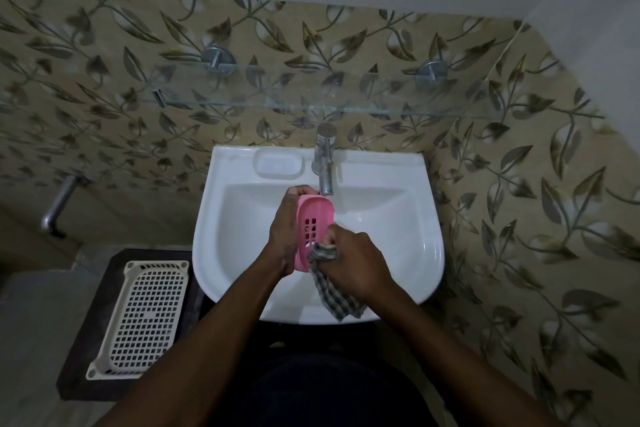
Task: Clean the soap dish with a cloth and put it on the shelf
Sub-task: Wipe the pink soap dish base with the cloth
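A pink soap dish (313, 222) with small holes in its base is held on edge over the white sink (398, 239). My left hand (285, 229) grips it from the left side and back. My right hand (353, 260) is closed on a grey checked cloth (334, 291), pressing a bunched part of it against the dish's lower inside. The rest of the cloth hangs down over the sink's front rim. The glass shelf (346, 100) runs along the wall above the tap.
A chrome tap (324, 163) stands just behind the dish. A moulded soap recess (278, 165) lies on the sink's back ledge. A white perforated basket (143, 315) rests on a dark stand at the left. A metal pipe (59, 204) sticks out of the left wall.
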